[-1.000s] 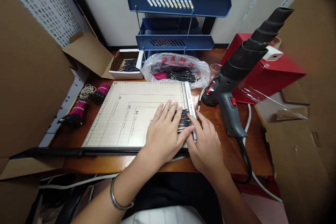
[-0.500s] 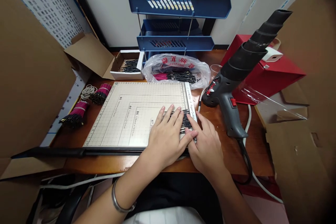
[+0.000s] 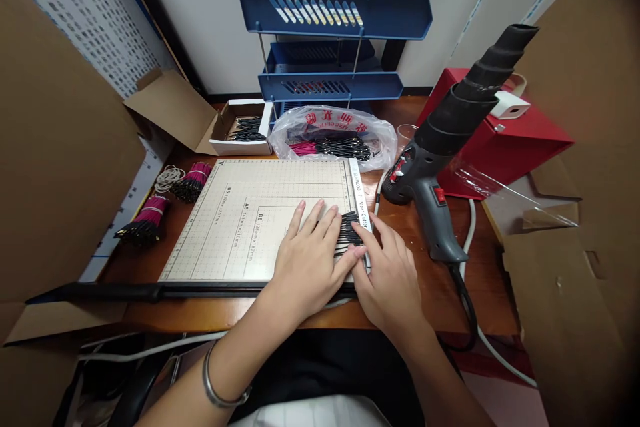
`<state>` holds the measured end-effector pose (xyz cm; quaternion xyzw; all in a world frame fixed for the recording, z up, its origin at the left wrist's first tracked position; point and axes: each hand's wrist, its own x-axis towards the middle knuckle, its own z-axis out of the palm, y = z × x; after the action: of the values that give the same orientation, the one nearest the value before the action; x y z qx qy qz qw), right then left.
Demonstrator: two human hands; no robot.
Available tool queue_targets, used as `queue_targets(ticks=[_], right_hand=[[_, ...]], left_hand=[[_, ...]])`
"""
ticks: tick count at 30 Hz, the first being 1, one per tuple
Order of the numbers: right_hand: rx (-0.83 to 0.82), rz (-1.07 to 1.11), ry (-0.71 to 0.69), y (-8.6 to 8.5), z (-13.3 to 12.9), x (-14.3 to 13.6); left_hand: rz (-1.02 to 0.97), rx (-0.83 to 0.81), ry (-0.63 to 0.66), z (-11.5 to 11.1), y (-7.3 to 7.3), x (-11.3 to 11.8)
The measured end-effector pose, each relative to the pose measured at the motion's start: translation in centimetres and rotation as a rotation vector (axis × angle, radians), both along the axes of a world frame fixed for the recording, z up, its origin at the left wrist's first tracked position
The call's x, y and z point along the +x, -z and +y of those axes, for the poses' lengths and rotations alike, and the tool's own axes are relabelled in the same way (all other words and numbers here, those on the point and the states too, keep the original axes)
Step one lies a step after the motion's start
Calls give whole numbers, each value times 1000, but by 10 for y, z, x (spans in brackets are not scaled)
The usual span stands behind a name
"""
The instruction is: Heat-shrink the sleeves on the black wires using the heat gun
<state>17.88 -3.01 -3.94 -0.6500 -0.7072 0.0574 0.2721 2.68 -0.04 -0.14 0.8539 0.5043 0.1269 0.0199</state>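
Fingers [image 3: 330, 223] of the left hand [image 3: 304, 260] have shifted leftward over black wires [image 3: 347, 232].

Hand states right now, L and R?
Left hand: open, fingers extended over the black strands on the paper cutter.
Right hand: open, fingers loosely bent at the strands' ends, no clear grip.

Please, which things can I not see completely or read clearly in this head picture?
In the head view:
Black pieces: partly covered by the left hand; count unclear.
Paper cutter: its finest markings are too small to read.
Blue rack: its lowest level is partly behind the plastic bag.
Forearms: cut off by the bottom edge.
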Motion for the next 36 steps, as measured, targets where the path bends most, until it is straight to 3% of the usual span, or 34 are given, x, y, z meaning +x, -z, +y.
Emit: queue_targets(ticks=[14,19,23,28,32,36], right_hand=[[32,118,22,1,1,1],[37,112,22,1,1,1],[24,110,20,1,2,1],[-4,112,12,-1,2,1],[-6,113,12,-1,2,2],[-12,111,16,0,1,2]], left_hand=[[-11,-90,68,16,3,7],[-70,-98,-12,36,-9,8],[-157,-183,5,59,-17,11],[-195,-201,66,67,-12,11],[-225,-187,41,66,-8,11],[-209,-217,78,71,-10,11]])
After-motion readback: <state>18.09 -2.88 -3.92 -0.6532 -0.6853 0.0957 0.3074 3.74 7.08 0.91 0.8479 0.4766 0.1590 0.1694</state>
